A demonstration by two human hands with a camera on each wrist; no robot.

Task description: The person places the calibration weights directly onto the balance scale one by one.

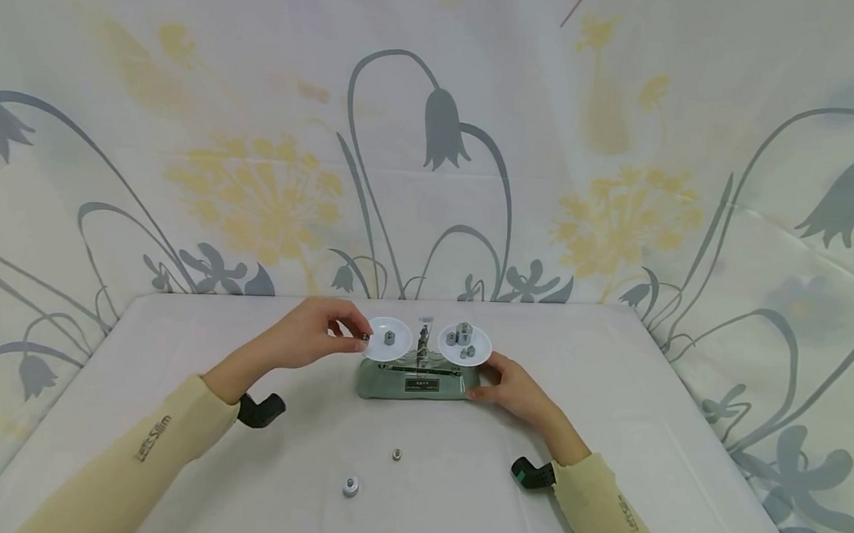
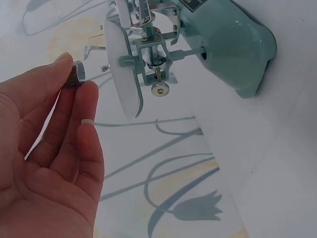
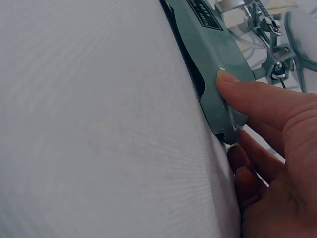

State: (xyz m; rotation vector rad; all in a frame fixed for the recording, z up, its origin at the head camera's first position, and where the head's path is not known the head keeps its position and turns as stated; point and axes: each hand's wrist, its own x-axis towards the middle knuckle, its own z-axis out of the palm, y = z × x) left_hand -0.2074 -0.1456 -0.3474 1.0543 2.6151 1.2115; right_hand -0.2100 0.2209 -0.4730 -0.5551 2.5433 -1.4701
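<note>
A green balance scale (image 1: 379, 384) stands on the white-covered table with a white pan on either side. My left hand (image 1: 312, 337) is beside the left pan (image 1: 398, 351), pinching a small metal weight (image 2: 74, 74) between thumb and fingertips; in the left wrist view the weight is apart from the pan. One metal weight (image 1: 390, 338) sits in that pan. Several metal weights of different sizes, the tallest a cylinder (image 1: 464, 333), stand in the right pan (image 1: 482, 351). My right hand (image 3: 277, 134) grips the base's right end, thumb on the green casing and fingers behind it.
Closer to me on the table lie a small metal weight (image 1: 396, 454) and a round whitish piece with a grey knob (image 1: 350, 486). A flower-patterned cloth (image 1: 429, 219) hangs behind the table's far edge.
</note>
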